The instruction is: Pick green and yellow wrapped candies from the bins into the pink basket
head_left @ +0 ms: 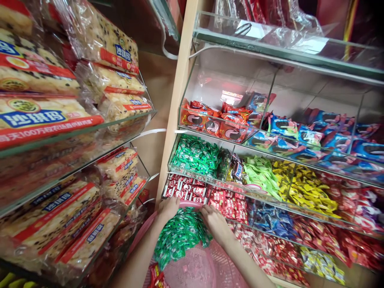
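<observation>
Glass shelves of bagged sweets spread around a pink basket held before them, its far rim gripped by the left hand and right hand, with green-wrapped candies heaped inside and a smaller red packet near the basket's left side.

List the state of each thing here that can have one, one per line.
Pink basket: part filled
Left hand: on the basket's rim
Right hand: on the basket's rim
Basket's green candies: wrapped, heaped
Shelf's green candies: wrapped, piled
Yellow candies: wrapped, piled
Pastries: wrapped, stacked
</observation>
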`<state>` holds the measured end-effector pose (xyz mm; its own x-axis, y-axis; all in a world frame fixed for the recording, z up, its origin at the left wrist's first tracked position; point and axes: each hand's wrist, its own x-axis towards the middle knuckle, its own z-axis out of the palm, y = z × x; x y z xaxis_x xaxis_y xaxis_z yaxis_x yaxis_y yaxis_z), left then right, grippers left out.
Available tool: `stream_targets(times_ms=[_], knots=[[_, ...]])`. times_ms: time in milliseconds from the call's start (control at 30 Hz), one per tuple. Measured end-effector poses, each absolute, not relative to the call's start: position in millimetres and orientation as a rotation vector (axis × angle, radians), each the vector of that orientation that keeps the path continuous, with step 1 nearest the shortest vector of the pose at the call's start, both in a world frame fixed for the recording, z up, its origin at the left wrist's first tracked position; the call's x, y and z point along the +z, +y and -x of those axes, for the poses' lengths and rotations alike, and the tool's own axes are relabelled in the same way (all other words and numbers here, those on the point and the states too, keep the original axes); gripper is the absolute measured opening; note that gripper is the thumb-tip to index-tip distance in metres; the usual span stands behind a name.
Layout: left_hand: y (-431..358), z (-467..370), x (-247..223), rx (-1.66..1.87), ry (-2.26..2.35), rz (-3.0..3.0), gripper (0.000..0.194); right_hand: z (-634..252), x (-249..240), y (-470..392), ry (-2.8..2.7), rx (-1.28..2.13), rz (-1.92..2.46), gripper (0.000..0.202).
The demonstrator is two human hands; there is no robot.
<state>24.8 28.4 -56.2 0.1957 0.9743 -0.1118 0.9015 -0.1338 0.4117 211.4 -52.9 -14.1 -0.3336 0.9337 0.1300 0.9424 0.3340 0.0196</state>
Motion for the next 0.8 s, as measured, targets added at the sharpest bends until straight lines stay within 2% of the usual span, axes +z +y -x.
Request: stream_targets(times_ms=[100,433,600,800], knots=[[28.6,-25.0,-56.0,0.256,1.759,-2.092,0.052,-210.1,-13.2,-54.8,-2.462,-0.092,1.763,0.021],[27.7,-24.1,-53.0,0.261,1.740,-2.070,0.051,-223.6,-13.1,-54.9,-2.116,0.430,1.549,0.021],[26.3,-24.3,-51.4,0.258,1.742,-2.078,0.051,-230.1,-2.7,-50.7,-1.958,0.506,1.497,0.025],[28.3,-24.1,-54.5,0.268,1.723,-2.083,0.051,-222.0,-4.8,-51.9,-2.037,0.554,1.487,0.024]])
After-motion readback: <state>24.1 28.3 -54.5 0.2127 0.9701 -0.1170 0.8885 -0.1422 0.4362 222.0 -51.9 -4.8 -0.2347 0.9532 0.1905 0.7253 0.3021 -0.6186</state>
